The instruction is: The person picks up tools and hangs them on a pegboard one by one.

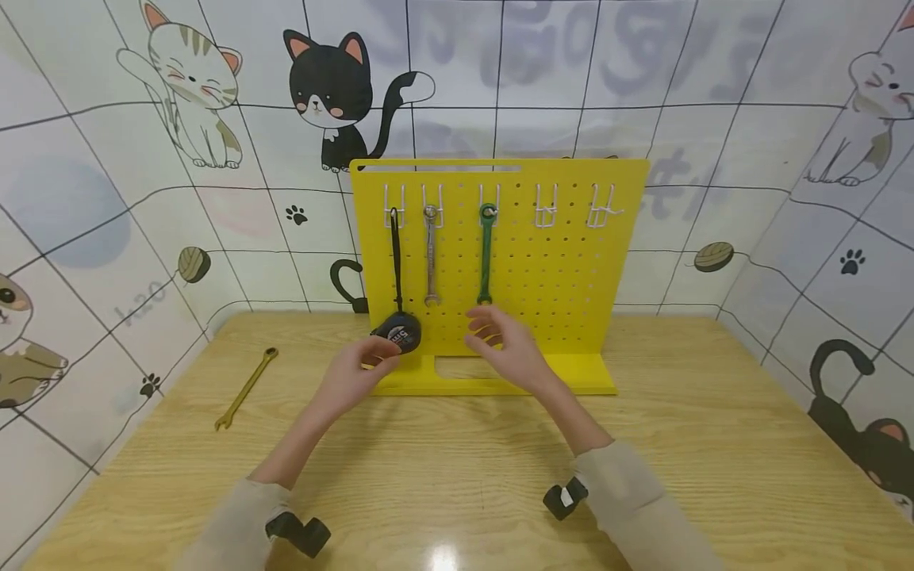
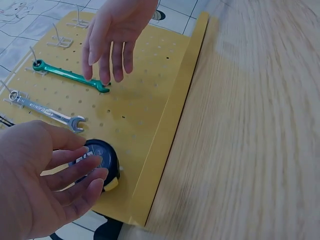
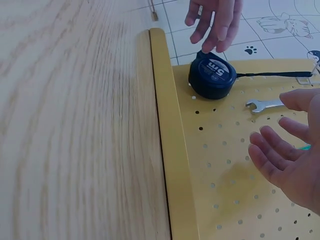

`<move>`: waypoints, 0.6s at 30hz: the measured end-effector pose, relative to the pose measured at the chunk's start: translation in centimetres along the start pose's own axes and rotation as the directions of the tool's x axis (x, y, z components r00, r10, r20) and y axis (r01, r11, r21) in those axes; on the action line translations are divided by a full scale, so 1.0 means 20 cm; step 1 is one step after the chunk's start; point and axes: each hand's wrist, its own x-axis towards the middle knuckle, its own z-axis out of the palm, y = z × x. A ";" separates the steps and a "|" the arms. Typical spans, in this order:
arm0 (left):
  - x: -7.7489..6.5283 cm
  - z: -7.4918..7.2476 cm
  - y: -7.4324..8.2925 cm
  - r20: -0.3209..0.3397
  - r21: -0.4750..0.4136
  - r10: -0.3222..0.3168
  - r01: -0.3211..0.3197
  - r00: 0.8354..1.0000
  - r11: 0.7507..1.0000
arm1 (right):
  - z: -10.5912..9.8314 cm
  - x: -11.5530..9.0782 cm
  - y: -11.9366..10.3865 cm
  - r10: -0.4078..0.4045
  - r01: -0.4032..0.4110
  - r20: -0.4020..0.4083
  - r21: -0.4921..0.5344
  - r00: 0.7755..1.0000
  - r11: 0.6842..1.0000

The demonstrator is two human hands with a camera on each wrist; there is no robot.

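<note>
A black tape measure [image 1: 400,331] hangs by its strap from the leftmost hook of a yellow pegboard [image 1: 550,301]. My left hand [image 1: 355,370] is beside it, fingers loosely bent; in the right wrist view the fingertips lie close to the tape measure [image 3: 212,77], and whether they touch cannot be told. To its right hang a silver wrench [image 1: 432,258] and a green wrench [image 1: 486,254], each by its ring end. My right hand [image 1: 510,349] hovers near the green wrench's lower end, fingers relaxed and holding nothing; the left wrist view shows the green wrench [image 2: 70,75] behind its fingertips.
A gold-coloured wrench [image 1: 246,388] lies on the wooden table [image 1: 457,460], left of the pegboard. Two white hooks [image 1: 546,208] at the board's right bear no tools. Behind stands a tiled-pattern wall covering [image 1: 457,79] with cartoon cats.
</note>
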 end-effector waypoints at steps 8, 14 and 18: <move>-0.06 -0.10 -0.09 -0.035 0.073 -0.001 0.003 0.999 0.997 | 0.06 0.00 -0.02 -0.017 0.017 0.024 0.003 1.000 1.000; -0.11 -0.18 -0.13 -0.054 0.113 -0.014 0.020 0.998 0.993 | 0.11 0.01 -0.05 -0.032 0.033 0.057 -0.015 0.998 0.999; -0.13 -0.24 -0.17 -0.063 0.123 -0.032 0.039 0.997 0.992 | 0.15 0.01 -0.07 -0.027 0.028 0.067 -0.009 0.997 1.000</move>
